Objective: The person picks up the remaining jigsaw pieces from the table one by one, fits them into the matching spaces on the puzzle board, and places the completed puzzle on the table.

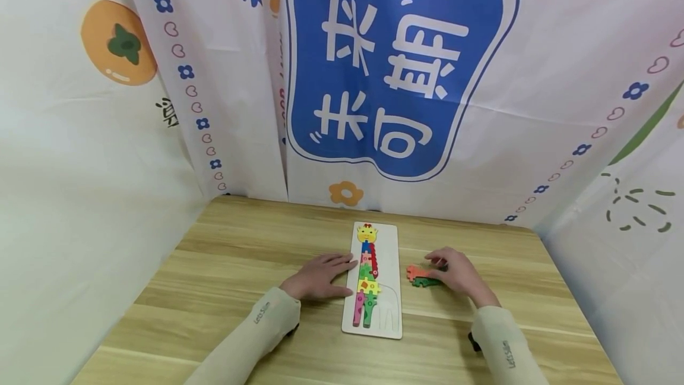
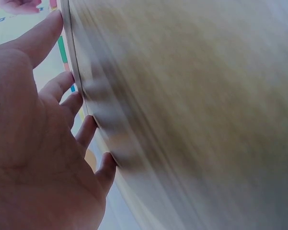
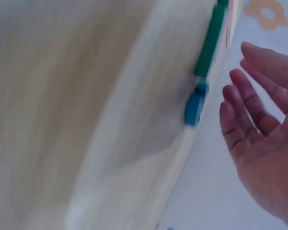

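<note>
A long white puzzle board (image 1: 388,254) lies on the table, carrying a giraffe puzzle of joined coloured pieces with a yellow giraffe head (image 1: 367,233) at its far end. My left hand (image 1: 323,276) rests at the board's left edge, fingers spread; the left wrist view shows the fingertips of that hand (image 2: 48,129) along the edge. On the right, my right hand (image 1: 454,271) is over loose pieces, an orange piece (image 1: 418,273) and a green piece (image 1: 426,282). In the right wrist view the right hand (image 3: 263,124) has loosely bent fingers, apart from a green piece (image 3: 211,43) and a blue piece (image 3: 195,105).
The wood-grain table (image 1: 256,236) meets a printed white curtain (image 1: 251,153) at its far edge, with more white cloth at both sides. Faint outlines mark the lower right of the board.
</note>
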A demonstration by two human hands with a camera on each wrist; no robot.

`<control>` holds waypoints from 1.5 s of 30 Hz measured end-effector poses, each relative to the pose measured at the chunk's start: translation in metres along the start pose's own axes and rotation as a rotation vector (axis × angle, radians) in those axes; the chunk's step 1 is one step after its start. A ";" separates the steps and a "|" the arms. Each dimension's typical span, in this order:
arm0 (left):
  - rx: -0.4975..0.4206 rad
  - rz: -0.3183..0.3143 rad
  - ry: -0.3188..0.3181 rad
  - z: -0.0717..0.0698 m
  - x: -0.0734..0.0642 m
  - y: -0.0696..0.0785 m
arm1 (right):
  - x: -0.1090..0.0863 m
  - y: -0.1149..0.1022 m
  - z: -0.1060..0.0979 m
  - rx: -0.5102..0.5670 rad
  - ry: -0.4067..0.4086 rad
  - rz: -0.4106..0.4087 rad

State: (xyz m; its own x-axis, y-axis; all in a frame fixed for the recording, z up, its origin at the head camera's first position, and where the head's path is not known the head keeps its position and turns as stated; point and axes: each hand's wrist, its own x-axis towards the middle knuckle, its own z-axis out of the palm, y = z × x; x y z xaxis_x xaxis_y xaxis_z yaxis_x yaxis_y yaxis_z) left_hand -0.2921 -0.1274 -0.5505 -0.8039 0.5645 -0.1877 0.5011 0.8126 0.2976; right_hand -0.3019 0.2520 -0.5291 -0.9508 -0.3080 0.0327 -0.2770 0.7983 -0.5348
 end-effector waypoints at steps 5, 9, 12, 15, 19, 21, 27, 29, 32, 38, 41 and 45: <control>0.004 -0.002 -0.001 -0.001 0.000 -0.001 | -0.005 0.021 -0.015 0.032 -0.036 0.100; 0.006 0.003 0.000 -0.001 0.000 -0.002 | -0.006 0.033 -0.017 0.070 -0.078 0.144; 0.009 0.006 0.000 0.000 0.000 -0.002 | -0.007 0.035 -0.017 0.084 -0.075 0.153; 0.008 0.010 0.001 0.001 0.000 -0.001 | -0.008 0.034 -0.016 0.078 -0.065 0.149; 0.014 0.016 0.004 0.002 0.001 -0.001 | -0.008 0.031 -0.017 0.058 -0.056 0.156; 0.014 0.018 0.005 0.001 0.001 0.000 | -0.007 0.029 -0.017 0.054 -0.055 0.174; -0.001 0.020 0.006 -0.001 -0.002 0.001 | -0.006 0.027 -0.018 0.045 -0.063 0.210; -0.004 0.020 0.004 -0.001 -0.002 0.001 | -0.006 0.027 -0.017 0.045 -0.064 0.220; -0.006 0.019 0.001 -0.001 -0.002 0.001 | -0.005 0.028 -0.015 0.062 -0.066 0.228; -0.014 0.010 -0.004 0.002 0.000 -0.002 | -0.004 0.032 -0.012 0.118 -0.042 0.215; -0.015 0.012 -0.002 0.003 0.001 -0.003 | -0.004 0.033 -0.012 0.166 -0.035 0.199; -0.010 0.012 -0.005 0.002 0.001 -0.003 | -0.004 0.033 -0.010 0.248 -0.020 0.201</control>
State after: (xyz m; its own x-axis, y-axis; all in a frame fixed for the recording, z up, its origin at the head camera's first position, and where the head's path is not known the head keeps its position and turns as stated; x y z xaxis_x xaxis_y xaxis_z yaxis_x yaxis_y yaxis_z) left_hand -0.2939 -0.1286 -0.5537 -0.7963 0.5746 -0.1887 0.5071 0.8044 0.3094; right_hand -0.3090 0.2852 -0.5384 -0.9795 -0.1690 -0.1093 -0.0397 0.6947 -0.7183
